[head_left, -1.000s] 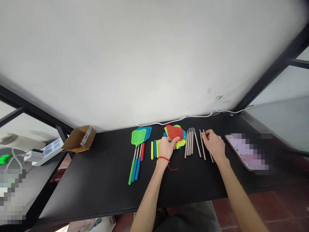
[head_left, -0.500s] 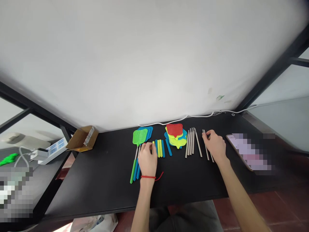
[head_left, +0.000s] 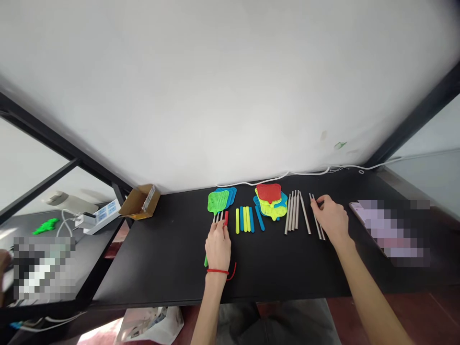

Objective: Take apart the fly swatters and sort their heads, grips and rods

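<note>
My left hand (head_left: 218, 247), with a red cord at the wrist, is closed around the lower end of a red plastic handle (head_left: 226, 216). It covers the shafts and most of the handles of fly swatters with a green head (head_left: 218, 201) and blue heads (head_left: 232, 196). My right hand (head_left: 330, 218) pinches the upper part of a thin metal tube (head_left: 317, 227), one of two lying close together. Several more metal tubes (head_left: 293, 211) lie left of it. Between my hands are loose yellow and blue handles (head_left: 246, 219) and a pile of heads topped by a red one (head_left: 269, 192).
A brown cardboard box (head_left: 138, 203) stands at the left rear of the black table (head_left: 161, 258). A phone (head_left: 384, 230) lies at the right. A white cable (head_left: 258, 182) runs along the wall. A power strip (head_left: 104, 215) sits on the neighbouring table.
My left hand has drawn back toward the front edge, uncovering the red handle and a yellow handle. My right hand stays at the metal tubes. The whole view has shifted slightly.
</note>
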Action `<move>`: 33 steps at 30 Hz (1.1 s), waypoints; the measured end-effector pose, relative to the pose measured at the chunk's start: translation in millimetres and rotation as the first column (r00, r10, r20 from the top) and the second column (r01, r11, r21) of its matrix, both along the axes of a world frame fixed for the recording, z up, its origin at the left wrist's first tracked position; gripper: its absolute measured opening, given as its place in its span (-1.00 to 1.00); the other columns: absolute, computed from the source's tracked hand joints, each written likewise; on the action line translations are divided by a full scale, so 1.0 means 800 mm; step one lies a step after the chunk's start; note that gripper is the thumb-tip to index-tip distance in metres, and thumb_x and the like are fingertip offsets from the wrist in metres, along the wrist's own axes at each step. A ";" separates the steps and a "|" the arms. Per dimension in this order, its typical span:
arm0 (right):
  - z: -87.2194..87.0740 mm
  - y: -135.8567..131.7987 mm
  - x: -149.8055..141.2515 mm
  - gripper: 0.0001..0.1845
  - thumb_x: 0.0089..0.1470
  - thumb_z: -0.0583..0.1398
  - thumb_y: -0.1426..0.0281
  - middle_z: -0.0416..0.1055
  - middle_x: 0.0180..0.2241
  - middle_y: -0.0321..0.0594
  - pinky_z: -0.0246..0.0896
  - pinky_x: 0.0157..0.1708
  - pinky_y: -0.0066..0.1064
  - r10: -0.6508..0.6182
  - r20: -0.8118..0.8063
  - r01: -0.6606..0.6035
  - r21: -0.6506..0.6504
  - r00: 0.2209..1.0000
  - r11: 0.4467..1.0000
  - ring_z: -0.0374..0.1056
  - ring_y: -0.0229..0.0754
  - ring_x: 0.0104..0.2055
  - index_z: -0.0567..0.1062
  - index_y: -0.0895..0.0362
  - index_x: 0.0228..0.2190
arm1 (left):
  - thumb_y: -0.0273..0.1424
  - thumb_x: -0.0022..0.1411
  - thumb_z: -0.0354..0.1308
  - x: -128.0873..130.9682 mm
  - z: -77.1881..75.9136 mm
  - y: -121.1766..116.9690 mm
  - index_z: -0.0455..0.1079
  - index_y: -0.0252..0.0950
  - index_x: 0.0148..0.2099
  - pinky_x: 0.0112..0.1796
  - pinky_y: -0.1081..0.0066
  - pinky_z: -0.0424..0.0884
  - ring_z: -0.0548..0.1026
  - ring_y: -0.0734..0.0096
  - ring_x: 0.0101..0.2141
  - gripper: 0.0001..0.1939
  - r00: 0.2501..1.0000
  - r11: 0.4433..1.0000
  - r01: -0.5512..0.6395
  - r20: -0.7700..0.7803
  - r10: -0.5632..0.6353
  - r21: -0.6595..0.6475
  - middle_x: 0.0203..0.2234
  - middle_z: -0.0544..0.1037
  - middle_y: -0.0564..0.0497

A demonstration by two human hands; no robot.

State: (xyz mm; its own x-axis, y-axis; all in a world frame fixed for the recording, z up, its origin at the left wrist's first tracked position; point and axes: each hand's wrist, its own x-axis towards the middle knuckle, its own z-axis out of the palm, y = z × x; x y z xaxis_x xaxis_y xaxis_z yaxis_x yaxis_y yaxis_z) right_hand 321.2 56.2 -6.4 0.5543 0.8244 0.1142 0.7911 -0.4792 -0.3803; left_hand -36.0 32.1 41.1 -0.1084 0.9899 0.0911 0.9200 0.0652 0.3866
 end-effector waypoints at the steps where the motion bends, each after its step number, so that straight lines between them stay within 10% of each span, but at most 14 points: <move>1: 0.000 0.000 0.000 -0.64 0.25 0.10 0.08 0.52 -0.44 -0.11 0.14 -0.33 -0.26 0.002 0.000 -0.002 0.001 1.000 1.000 0.45 0.07 -0.34 0.50 0.10 -0.23 | -0.40 0.46 -0.06 0.000 0.000 0.001 0.44 -0.26 0.07 -0.42 0.43 0.24 0.55 0.27 -0.28 -0.71 1.000 1.000 -0.016 -0.013 0.015 -0.017 -0.07 0.51 -0.15; 23: 0.002 -0.013 -0.003 -0.76 0.15 0.18 0.13 0.59 -0.41 -0.25 -0.01 -0.43 -0.34 0.054 -0.108 -0.044 0.094 0.993 0.995 0.45 0.00 -0.33 0.48 0.03 -0.30 | -0.45 0.40 -0.02 0.021 -0.006 0.002 0.47 -0.20 -0.10 -0.37 0.46 0.29 0.51 0.36 -0.32 -0.77 0.956 0.984 0.144 0.242 -0.165 0.103 -0.16 0.55 -0.03; 33: -0.004 -0.006 -0.011 -0.77 0.18 0.15 0.16 0.58 -0.42 -0.25 -0.08 -0.46 -0.33 0.083 -0.067 -0.078 0.077 0.994 0.994 0.40 -0.05 -0.40 0.50 0.03 -0.30 | -0.32 0.44 -0.04 -0.057 0.007 -0.032 0.48 -0.19 -0.06 -0.43 0.45 0.19 0.48 0.34 -0.36 -0.74 0.991 0.986 -0.127 0.056 0.122 0.110 -0.19 0.50 -0.05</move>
State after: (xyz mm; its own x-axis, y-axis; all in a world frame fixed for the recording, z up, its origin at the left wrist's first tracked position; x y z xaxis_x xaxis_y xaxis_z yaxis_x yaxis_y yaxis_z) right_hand 312.7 51.7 -9.5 0.4950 0.8575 0.1402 0.7962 -0.3831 -0.4682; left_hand -81.2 6.1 46.6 -0.2374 0.9520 0.1934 0.8873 0.1314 0.4421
